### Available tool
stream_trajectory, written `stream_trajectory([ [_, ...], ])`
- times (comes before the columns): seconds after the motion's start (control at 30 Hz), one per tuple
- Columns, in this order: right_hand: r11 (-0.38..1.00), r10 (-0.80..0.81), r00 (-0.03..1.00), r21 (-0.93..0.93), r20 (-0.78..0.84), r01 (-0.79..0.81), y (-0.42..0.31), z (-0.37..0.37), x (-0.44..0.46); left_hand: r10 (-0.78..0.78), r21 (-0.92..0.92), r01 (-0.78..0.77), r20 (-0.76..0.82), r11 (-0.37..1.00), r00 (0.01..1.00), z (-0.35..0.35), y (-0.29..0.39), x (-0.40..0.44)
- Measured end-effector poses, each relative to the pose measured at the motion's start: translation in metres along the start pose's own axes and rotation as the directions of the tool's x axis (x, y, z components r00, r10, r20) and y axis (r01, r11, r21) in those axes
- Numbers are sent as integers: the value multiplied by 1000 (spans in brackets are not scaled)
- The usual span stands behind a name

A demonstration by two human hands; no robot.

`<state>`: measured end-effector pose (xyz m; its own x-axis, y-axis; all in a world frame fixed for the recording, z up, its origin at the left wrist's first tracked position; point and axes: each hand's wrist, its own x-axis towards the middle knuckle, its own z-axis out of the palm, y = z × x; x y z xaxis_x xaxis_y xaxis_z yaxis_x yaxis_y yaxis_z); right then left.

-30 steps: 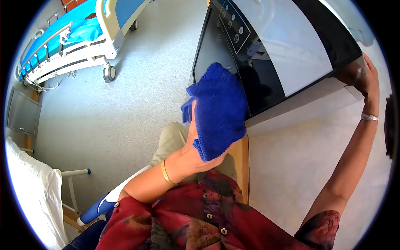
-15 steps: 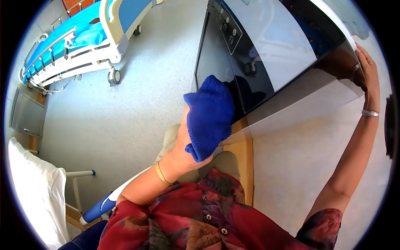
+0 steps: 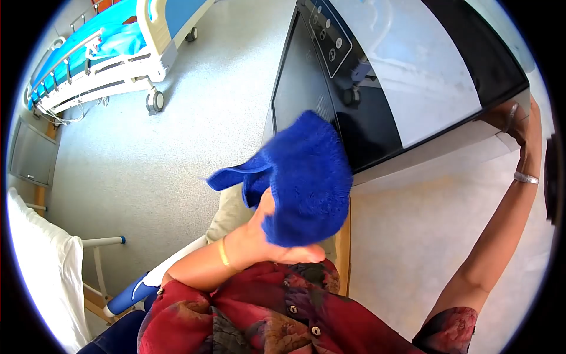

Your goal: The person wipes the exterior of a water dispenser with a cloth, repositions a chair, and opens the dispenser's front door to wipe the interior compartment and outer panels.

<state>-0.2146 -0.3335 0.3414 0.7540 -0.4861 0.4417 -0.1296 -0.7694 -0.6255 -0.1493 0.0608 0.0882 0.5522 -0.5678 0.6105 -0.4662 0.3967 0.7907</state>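
Observation:
A fuzzy blue cloth [image 3: 309, 177] is bunched in my left hand [image 3: 259, 239], which is closed on it; a thumb sticks out below and a loose corner hangs to the left. The cloth is beside the front edge of a glossy black and silver appliance [image 3: 427, 76] with a button panel [image 3: 327, 35], and I cannot tell whether they touch. My right hand [image 3: 532, 130] is at the appliance's far right corner, against or just beside its side. Its fingers are mostly hidden there, and the shiny side reflects the hand.
A wheeled hospital bed [image 3: 112, 76] with blue bedding stands at the upper left. A white sheet [image 3: 44, 265] hangs over a frame at the lower left. A small wall cabinet [image 3: 32, 152] is at the left. The appliance is close to a pale wall [image 3: 407, 230].
My left hand has turned, and the cloth now spreads wider with a corner flapping left. My right hand has moved lower down the appliance's corner. The view has shifted slightly.

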Motion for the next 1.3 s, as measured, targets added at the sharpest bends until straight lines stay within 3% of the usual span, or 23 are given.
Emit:
stream_trajectory([
  [0.07,999,45,998,29,-35,-44,-10,8,-6,130,400,-246,295,883,946,-10,-13,9],
  [0.1,994,91,993,60,-70,-87,-13,11,-9,130,399,-246,296,883,946,-12,-16,14],
  [0.17,994,108,991,-17,-83,-109,-10,6,-7,126,493,-132,46,860,991,-12,-20,24],
  [0.27,987,105,989,-111,-105,-116,-11,9,-6,250,418,-224,-7,880,968,-16,-36,28],
  [0.43,976,46,986,-203,-157,-78,-10,10,-5,214,506,-205,42,838,976,-17,-62,19],
  [0.5,975,38,992,-213,-123,-64,-4,4,0,284,676,-217,13,705,959,-11,-80,11],
  [0.53,975,34,992,-213,-121,-60,-2,3,1,285,677,-216,9,703,958,-6,-87,7],
  [0.6,971,39,989,-226,-146,-71,-1,3,2,207,460,-96,-198,883,958,2,-96,-3],
  [0.73,978,43,989,-195,-144,-71,-6,6,-2,181,592,-27,-203,806,962,5,-113,-27],
  [0.87,957,20,988,-283,-154,-64,-6,6,-1,154,692,24,-195,721,969,7,-132,-50],
  [0.93,937,10,985,-342,-170,-68,-6,8,-3,-67,570,175,-205,803,976,5,-133,-55],
  [0.97,936,2,987,-346,-163,-59,-5,7,-3,-65,569,174,-207,804,976,8,-132,-54],
  [1.03,935,-14,988,-353,-157,-43,-3,0,2,-186,104,257,-450,961,874,16,-127,-46],
  [1.07,950,47,991,-302,-127,-84,2,-7,10,-184,100,256,-454,962,872,16,-124,-42],
  [1.13,960,180,982,-208,-50,-186,21,-25,23,32,422,166,-423,891,906,17,-118,-37],
  [1.17,955,248,969,-164,-9,-246,31,-34,27,181,507,48,-393,861,901,17,-119,-34],
  [1.2,944,313,949,-120,28,-307,38,-43,29,174,500,50,-391,864,904,17,-108,-26],
  [1.23,927,372,926,-76,65,-367,41,-50,29,-40,222,149,-433,964,901,16,-85,-11],
  [1.27,925,377,924,-77,60,-373,36,-48,25,-255,-72,247,-409,966,876,15,-62,3],
  [1.3,955,290,957,-79,29,-287,23,-37,17,-241,-198,176,-387,964,890,17,-45,15],
])
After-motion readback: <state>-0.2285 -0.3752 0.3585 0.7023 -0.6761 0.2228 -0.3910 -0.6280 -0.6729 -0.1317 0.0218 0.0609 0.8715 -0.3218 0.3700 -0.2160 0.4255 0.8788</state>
